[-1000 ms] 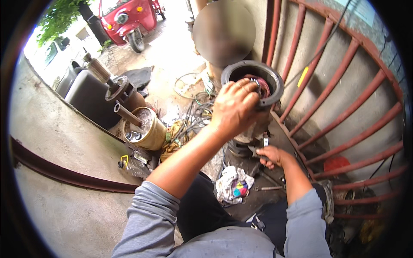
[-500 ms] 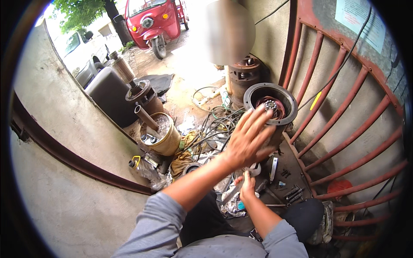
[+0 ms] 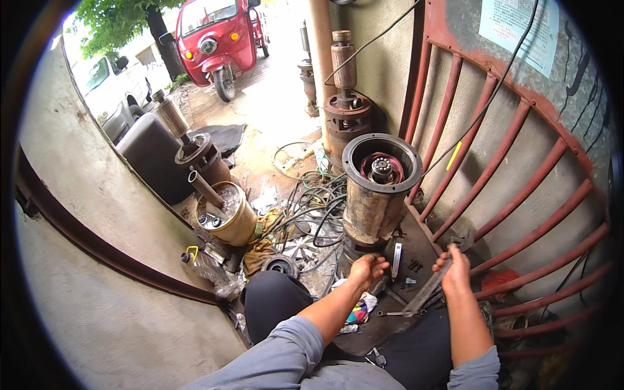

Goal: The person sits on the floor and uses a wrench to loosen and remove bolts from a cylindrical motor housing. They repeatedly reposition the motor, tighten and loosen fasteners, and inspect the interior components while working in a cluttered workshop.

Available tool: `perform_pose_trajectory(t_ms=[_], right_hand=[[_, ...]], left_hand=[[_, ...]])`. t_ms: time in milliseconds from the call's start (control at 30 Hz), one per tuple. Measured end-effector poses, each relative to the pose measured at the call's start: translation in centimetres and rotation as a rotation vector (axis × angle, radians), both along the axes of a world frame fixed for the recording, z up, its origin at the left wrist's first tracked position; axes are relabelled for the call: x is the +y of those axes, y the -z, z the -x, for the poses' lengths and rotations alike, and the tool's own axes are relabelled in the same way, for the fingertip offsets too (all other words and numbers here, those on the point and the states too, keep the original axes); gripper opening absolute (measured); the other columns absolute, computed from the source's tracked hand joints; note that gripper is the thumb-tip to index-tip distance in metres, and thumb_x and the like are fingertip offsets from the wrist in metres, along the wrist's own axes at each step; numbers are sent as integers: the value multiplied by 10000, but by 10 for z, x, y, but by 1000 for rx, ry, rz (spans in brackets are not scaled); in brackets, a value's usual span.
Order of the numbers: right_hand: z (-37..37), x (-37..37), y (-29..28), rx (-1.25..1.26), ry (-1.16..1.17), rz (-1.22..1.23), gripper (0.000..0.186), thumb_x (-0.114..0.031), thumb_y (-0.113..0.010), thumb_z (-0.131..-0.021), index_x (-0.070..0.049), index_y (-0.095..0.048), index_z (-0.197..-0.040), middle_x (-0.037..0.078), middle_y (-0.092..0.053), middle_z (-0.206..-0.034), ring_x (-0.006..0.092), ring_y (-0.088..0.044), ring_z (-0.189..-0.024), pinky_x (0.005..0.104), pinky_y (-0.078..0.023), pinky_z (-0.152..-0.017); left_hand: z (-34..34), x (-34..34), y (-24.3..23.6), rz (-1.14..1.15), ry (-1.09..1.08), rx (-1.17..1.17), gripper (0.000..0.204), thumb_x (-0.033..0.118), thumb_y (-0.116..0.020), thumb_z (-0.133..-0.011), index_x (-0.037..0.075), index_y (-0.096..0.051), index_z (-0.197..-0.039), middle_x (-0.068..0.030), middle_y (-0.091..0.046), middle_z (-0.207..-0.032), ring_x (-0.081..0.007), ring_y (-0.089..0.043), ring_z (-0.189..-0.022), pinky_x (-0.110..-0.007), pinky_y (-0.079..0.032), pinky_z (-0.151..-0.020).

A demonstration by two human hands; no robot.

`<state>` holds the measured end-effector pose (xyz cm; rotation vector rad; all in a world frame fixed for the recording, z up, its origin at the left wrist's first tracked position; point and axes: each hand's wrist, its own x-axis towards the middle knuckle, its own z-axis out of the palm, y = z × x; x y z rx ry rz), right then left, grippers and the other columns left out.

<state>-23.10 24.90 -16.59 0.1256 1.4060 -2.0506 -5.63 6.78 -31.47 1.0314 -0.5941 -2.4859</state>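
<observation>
The right hand is gripping a long wrench; the left hand is curling, holding what I cannot tell; the electric motor is standing ahead. Careless swinging could be banging the wrench on the red bars.

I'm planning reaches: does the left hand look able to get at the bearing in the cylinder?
Probably yes: the left hand looks empty, and nothing covers the bearing in the open-topped cylinder.

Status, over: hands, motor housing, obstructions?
Right hand gripping wrench; left hand half-curled, no tool visible. Housing upright, top open, red windings showing. Cables tangled at its left; nothing over the opening.
</observation>
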Motion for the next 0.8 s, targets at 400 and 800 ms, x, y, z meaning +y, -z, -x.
perform_pose_trajectory(t_ms=[400, 800], right_hand=[[61, 53, 38, -193, 31, -47, 235, -339, -646, -985, -121, -567, -948, 14, -538, -725, 151, -493, -573, 321, -421, -510], [37, 27, 23, -35, -281, -421, 269, -342, -627, -1010, -77, -622, -970, 46, -598, -727, 164, -577, -614, 340, -518, -536]], left_hand=[[-5, -34, 28, -188, 145, 626, 368, 381, -604, -1017, 64, -617, -1204, -82, -707, -1087, -360, -607, -1266, -374, -595, -777], [14, -32, 27, -246, 61, 472, 324, 396, -474, -1071, 105, -577, -973, -6, -520, -726, -262, -652, -859, -373, -584, -776]])
